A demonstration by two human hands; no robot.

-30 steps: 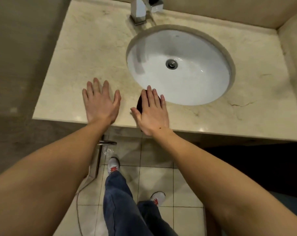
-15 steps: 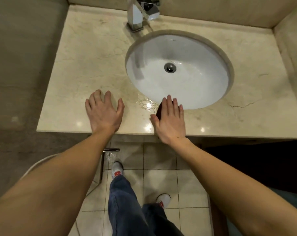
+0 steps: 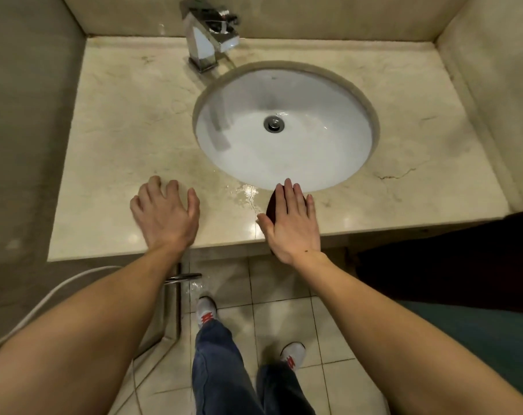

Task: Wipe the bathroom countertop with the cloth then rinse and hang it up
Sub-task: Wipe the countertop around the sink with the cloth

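A beige marble countertop [image 3: 128,121] holds a white oval sink [image 3: 284,127] with a chrome faucet [image 3: 209,40] at the back. My right hand [image 3: 290,223] lies flat with straight fingers on a dark maroon cloth [image 3: 271,205], pressing it onto the counter's front strip just below the sink rim; only the cloth's left edge shows. My left hand [image 3: 166,214] rests on the counter to the left, fingers slightly bent, holding nothing. A wet streak [image 3: 245,193] glistens between the two hands.
Beige walls enclose the counter at the back, left and right. Below the front edge are tiled floor [image 3: 278,295], my legs in jeans and white shoes, a chrome bar [image 3: 182,277] and a white hose [image 3: 44,301] at left.
My right hand slid the cloth to the right along the front strip of the counter, leaving a wet streak behind. My left hand stayed on the counter, its fingers now a little more bent.
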